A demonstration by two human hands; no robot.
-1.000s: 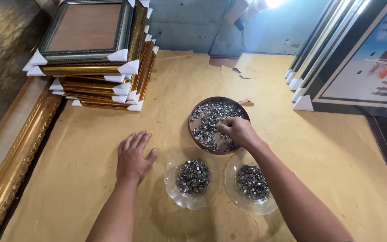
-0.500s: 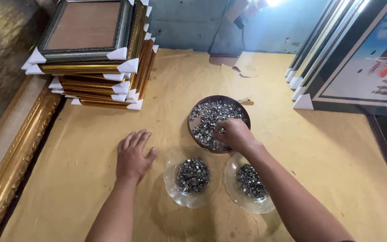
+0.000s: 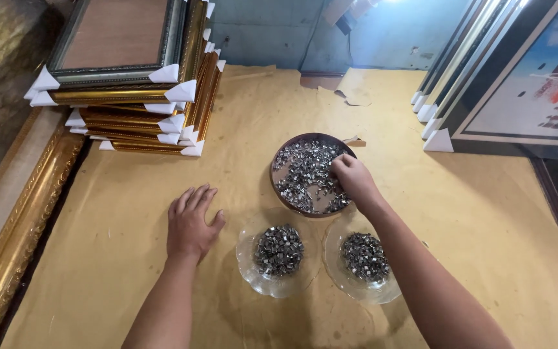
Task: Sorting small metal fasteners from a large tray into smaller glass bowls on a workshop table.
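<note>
Table (image 3: 485, 213), tan paper-covered, fills the frame; stacked gilt frames (image 3: 130, 84) upper left. Centre: brown bowl (image 3: 280, 169) of small metal clips (image 3: 305, 171). Since a second ago my right hand (image 3: 353, 181) has sunk from the bowl's lower edge into the clips, fingers curled narrow, pinching; what they hold I cannot tell. My left hand (image 3: 192, 223) rests flat, spread, unmoved. Below, two glass dishes (image 3: 253, 271) already hold sorted clips.

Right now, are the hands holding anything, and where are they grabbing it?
The right hand has its curled fingers in the small metal clips in the brown bowl; whether it grips any cannot be told. The left hand lies flat, holding nothing.
</note>
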